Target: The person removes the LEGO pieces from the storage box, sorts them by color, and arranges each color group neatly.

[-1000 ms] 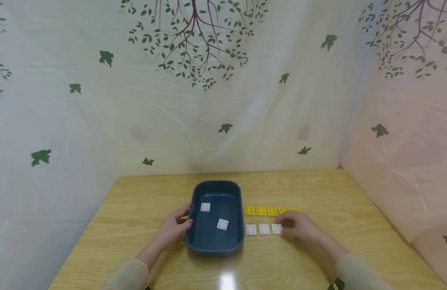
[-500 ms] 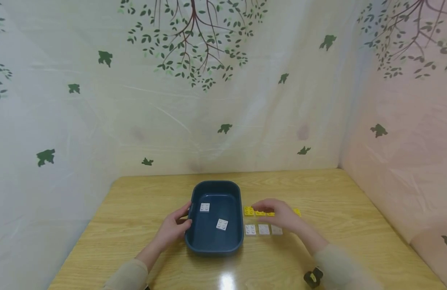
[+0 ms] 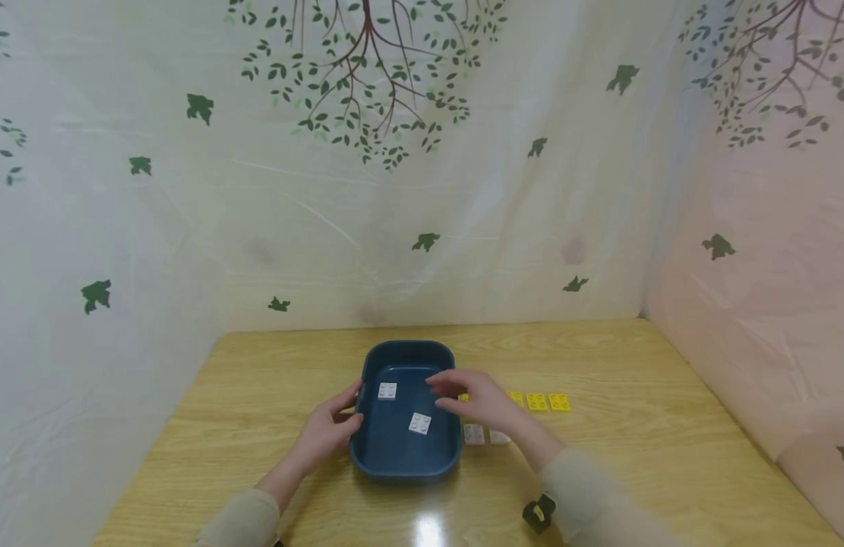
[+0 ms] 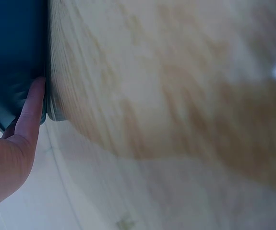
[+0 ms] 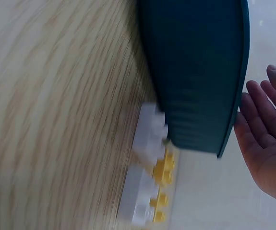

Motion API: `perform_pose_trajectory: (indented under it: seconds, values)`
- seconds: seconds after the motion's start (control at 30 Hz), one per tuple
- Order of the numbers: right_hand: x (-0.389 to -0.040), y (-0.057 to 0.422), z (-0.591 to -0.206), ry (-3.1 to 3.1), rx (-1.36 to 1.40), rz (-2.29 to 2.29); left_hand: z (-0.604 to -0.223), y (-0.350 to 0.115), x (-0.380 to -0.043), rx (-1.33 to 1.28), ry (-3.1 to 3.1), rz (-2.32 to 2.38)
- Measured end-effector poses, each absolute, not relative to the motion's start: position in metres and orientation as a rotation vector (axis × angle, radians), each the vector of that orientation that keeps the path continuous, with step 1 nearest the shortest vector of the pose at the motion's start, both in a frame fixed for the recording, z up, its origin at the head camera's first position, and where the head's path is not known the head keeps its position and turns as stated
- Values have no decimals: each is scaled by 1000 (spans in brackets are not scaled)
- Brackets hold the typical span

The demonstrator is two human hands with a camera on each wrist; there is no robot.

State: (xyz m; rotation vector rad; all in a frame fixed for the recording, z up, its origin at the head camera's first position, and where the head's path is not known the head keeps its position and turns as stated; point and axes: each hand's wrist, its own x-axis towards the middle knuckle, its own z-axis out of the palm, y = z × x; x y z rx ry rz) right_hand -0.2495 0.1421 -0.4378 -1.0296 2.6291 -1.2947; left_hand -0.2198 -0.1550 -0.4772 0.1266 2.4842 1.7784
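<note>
My left hand (image 3: 326,433) holds the left side of a dark blue tray (image 3: 394,456). In the left wrist view its thumb (image 4: 32,105) lies against the tray's outer wall, and the other fingers are mostly hidden. Two white toy building bricks (image 3: 387,390) lie apart inside the tray. My right hand (image 3: 483,399) hovers over the tray's right rim, fingertips above the inside, thumb and fingers apart. No brick shows between them in either view. To the right of the tray stand white bricks (image 3: 473,434) in a row, partly hidden by the right wrist.
A row of yellow bricks (image 3: 559,402) runs behind the white ones, partly covered by the right hand. Everything stands on a wooden table (image 3: 285,372). A pale curtain (image 3: 326,251) with leaf prints hangs behind and on both sides.
My right hand has moved left from the white row's right end, past the yellow bricks, to above the tray. The left hand, the tray and its two bricks stay in place.
</note>
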Motion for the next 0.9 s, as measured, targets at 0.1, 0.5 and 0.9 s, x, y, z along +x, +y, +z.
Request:
perform_pose_trajectory:
  seconds: [0.1, 0.5, 0.9]
  values:
    - [-253, 131, -438, 2607, -1078, -1304, -477, -155, -220, 129, 2495, 1769]
    - [-265, 96, -446, 2628, -1094, -1268, -475, -156, -219, 141, 2478, 1756]
    - [-278, 68, -453, 2717, -946, -1101, -474, -157, -220, 154, 2448, 1775]
